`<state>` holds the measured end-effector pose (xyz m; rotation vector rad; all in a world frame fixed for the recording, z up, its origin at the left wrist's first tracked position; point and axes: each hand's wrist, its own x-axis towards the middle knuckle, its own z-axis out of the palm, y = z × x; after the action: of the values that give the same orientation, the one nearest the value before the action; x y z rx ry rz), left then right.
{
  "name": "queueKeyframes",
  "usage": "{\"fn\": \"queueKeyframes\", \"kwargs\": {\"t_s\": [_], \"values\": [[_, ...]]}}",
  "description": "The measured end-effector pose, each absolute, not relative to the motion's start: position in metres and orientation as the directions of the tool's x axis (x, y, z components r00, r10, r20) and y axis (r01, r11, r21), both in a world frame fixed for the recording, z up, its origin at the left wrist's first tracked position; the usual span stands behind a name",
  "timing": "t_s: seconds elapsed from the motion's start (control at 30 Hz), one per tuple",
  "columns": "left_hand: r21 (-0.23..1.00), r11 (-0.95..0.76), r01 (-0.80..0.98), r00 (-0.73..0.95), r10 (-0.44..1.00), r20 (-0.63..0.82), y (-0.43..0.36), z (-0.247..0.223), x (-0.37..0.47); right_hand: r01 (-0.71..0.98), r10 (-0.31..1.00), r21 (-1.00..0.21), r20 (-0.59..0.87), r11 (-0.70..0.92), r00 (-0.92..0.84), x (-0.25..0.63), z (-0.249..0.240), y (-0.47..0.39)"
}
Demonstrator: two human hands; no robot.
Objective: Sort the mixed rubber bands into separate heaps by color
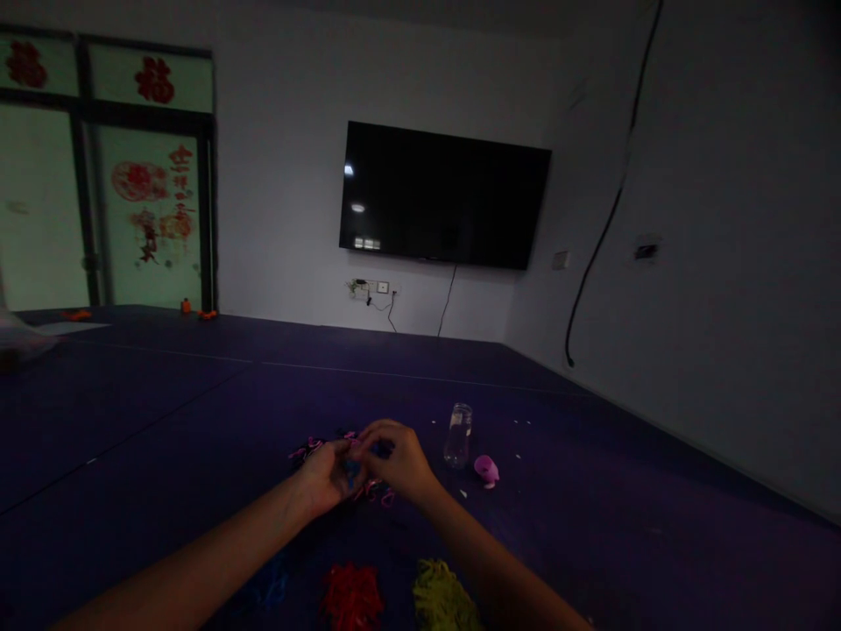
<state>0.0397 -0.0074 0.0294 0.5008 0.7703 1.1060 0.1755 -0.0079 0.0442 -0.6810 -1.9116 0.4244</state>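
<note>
My left hand is turned palm up with its fingers curled around some thin blue strips. From the right, my right hand meets it, thumb and fingers pinched on the blue pieces. Under and behind both hands lies a loose pile of pink and dark strips, some bent into loops; the hands hide much of it. Nearer to me are a red heap and a yellow-green heap of similar strips. A dim blue heap lies partly behind my left forearm.
A clear glass jar stands upright right of my hands, beside a small pink cup-like object and scattered white scraps. The purple surface has seam lines. Orange items lie far left, near a clear plastic bag.
</note>
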Motion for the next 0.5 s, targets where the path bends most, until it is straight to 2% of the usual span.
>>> {"fn": "queueKeyframes", "kwargs": {"t_s": [0.1, 0.2, 0.33, 0.5], "values": [[0.698, 0.388, -0.601, 0.207, 0.920, -0.333, -0.010, 0.035, 0.027, 0.334, 0.642, -0.559, 0.728, 0.759, -0.239, 0.185, 0.042, 0.001], [0.806, 0.349, -0.477, 0.112, 0.934, -0.338, -0.022, 0.034, 0.007, 0.459, 0.646, -0.513, 0.738, 0.725, -0.196, 0.201, 0.032, 0.013], [0.937, 0.149, -0.315, -0.005, 0.987, -0.158, -0.054, 0.029, -0.023, 0.599, 0.669, -0.458, 0.720, 0.657, -0.184, 0.216, 0.010, 0.025], [0.982, 0.034, -0.186, 0.004, 0.999, -0.034, -0.089, 0.026, -0.046, 0.664, 0.642, -0.401, 0.750, 0.631, -0.157, 0.221, -0.003, 0.028]]}}
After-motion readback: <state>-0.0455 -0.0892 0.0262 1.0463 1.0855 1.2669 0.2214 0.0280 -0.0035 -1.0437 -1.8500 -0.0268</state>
